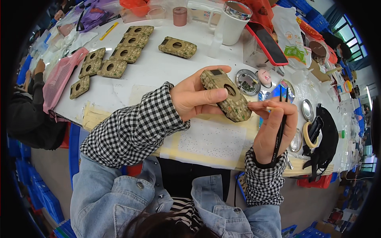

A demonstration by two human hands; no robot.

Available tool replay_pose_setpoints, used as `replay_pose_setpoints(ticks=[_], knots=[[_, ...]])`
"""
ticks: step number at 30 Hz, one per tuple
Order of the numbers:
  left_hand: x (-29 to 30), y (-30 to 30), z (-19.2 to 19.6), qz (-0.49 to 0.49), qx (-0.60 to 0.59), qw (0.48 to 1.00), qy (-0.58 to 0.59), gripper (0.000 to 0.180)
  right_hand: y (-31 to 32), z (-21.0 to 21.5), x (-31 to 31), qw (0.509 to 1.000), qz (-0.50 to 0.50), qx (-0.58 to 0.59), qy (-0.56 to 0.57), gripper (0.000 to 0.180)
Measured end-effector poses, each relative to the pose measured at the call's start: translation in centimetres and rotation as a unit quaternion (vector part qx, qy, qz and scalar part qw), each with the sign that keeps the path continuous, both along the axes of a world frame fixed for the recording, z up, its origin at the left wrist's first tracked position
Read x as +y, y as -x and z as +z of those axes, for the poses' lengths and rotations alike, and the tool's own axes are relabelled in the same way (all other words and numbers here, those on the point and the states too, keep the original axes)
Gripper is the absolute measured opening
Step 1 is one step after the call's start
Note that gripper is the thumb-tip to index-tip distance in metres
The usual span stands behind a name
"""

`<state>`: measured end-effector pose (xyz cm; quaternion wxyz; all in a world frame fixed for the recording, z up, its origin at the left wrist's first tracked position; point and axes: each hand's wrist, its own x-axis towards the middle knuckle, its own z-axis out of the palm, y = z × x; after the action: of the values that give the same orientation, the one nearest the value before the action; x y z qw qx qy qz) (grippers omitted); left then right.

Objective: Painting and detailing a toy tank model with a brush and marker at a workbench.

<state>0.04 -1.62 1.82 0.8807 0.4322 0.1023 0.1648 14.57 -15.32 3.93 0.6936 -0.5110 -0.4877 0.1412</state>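
Overhead, from the head camera: left hand clenched around a camouflage-patterned housing, held above the white worktable, thumb along its near side, fingers across the top; right hand pinching a thin stick whose tip touches the housing's lower right end, with black tweezers also tucked in that hand. Farther back on the table, more camouflage housings lying flat in rows; one separate housing near a white mug; a red phone to the right; a roll of tape beside the right hand.
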Motion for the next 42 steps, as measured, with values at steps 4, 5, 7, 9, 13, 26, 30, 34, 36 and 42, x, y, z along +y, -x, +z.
replay_pose_setpoints(ticks=[4,5,7,9,13,26,30,34,36,42], knots=[[-0.1,-0.09,0.15,0.001,0.009,1.0,-0.005,0.064,-0.56,-0.23,-0.16,0.999,0.015,-0.027,0.024,0.013],[-0.13,-0.1,0.17,0.003,0.012,1.0,-0.005,0.064,-0.57,-0.19,-0.2,0.999,0.015,-0.035,0.027,0.013],[-0.06,-0.11,0.12,0.002,0.013,1.0,-0.006,0.063,-0.53,-0.03,-0.24,0.998,0.015,-0.051,0.031,0.013],[-0.1,-0.1,0.07,0.003,0.014,1.0,-0.006,0.063,-0.45,-0.11,-0.2,0.998,0.011,-0.05,0.03,0.012],[-0.2,-0.02,0.28,0.007,0.014,1.0,-0.004,0.062,-0.3,-0.12,-0.15,0.998,0.004,-0.05,0.03,0.011],[-0.11,0.04,0.15,0.006,0.01,1.0,-0.011,0.062,-0.35,-0.14,-0.11,0.997,0.004,-0.072,0.028,0.011],[-0.08,0.07,0.06,0.004,0.009,1.0,-0.008,0.062,-0.18,-0.12,-0.04,0.999,0.003,-0.036,0.019,0.014],[-0.02,0.13,0.01,0.002,0.006,1.0,-0.001,0.062,-0.21,-0.12,-0.04,1.0,-0.003,0.017,0.011,0.018],[-0.04,0.16,0.12,0.003,0.008,1.0,-0.002,0.061,-0.25,-0.19,-0.06,1.0,-0.014,0.002,0.011,0.018],[0.38,0.06,0.0,0.078,-0.006,0.996,0.04,0.051,-1.02,-0.07,0.19,0.988,-0.142,-0.057,0.012,0.012]])
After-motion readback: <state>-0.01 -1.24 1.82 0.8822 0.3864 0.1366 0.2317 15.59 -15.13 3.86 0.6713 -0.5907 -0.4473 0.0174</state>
